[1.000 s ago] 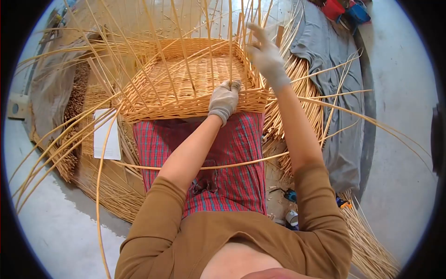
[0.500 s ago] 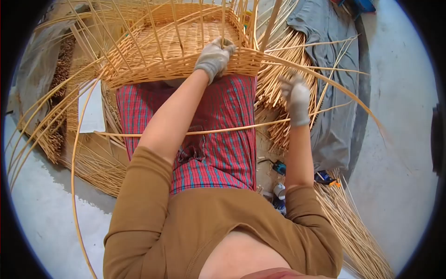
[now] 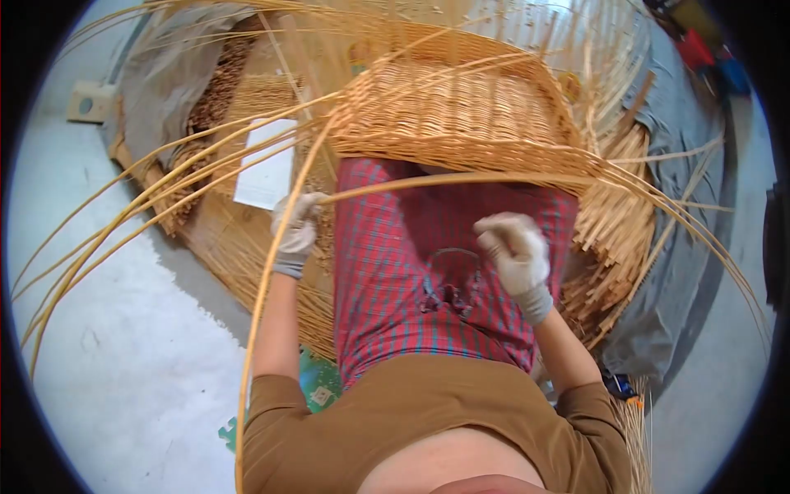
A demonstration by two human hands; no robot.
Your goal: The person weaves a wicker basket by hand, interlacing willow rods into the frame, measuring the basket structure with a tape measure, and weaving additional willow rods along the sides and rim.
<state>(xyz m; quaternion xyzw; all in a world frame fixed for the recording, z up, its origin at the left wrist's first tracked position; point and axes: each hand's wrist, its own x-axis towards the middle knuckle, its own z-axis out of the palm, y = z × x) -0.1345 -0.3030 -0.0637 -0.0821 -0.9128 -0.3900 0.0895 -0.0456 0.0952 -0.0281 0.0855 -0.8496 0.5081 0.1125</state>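
Note:
A rectangular wicker basket (image 3: 461, 148) rests over my knees, its woven wall facing me and upright stakes blurred above it. My left hand (image 3: 296, 235), in a pale work glove, is closed around the end of a wicker strand (image 3: 436, 180) left of my lap. That strand bows across from the basket's front right corner. Another long strand (image 3: 267, 288) runs down from the left corner, passing in front of the left hand. My right hand (image 3: 518, 255), gloved too, hovers over my lap with its fingers loosely bent; nothing shows in them.
Loose strands (image 3: 156, 193) fan out to the left, others (image 3: 699, 222) to the right. A white sheet (image 3: 266, 165) lies left of the basket. Bundled rods (image 3: 617, 239) and grey cloth (image 3: 679, 280) lie on the right. Glasses (image 3: 451, 298) hang over my checked lap cloth.
My left hand has left the basket wall and moved down and left to the strand's end. The right hand has come inward over the lap. The view has shifted left.

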